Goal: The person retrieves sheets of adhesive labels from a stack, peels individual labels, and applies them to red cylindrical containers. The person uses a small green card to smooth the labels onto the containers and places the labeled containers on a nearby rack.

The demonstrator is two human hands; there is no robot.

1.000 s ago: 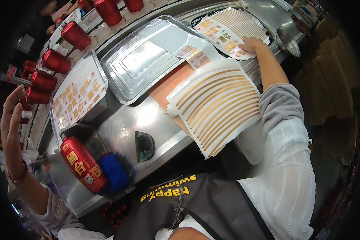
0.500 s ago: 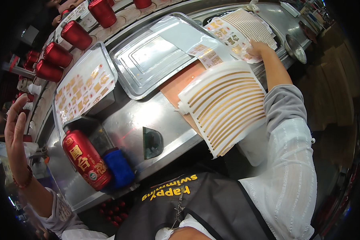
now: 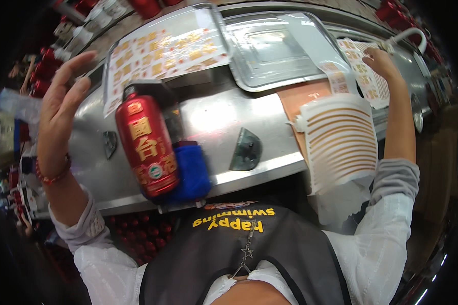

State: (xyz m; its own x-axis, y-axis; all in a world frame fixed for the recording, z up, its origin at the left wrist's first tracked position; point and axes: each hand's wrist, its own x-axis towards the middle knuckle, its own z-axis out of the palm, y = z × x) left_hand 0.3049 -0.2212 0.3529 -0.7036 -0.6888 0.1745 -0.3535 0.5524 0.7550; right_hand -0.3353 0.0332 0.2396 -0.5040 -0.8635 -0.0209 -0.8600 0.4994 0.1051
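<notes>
Two hands apart, left hand [image 3: 61,109] raised open and empty beside red bottle [image 3: 146,147] lying on steel counter [image 3: 224,119], right hand [image 3: 380,62] flat on far sticker sheet [image 3: 367,76], grip unclear, striped label sheet [image 3: 338,142] near its forearm, tray [image 3: 275,51] between.

A red bottle [image 3: 146,150] with a gold label lies on the steel counter, beside a blue holder [image 3: 191,170]. Behind it, a sheet of small gold-and-red labels [image 3: 163,53] lies flat in a tray. A white sheet of curved gold strips [image 3: 339,142] hangs over the counter edge (its lower end bends down). The right hand [image 3: 380,62] touches another label sheet [image 3: 367,76].
</notes>
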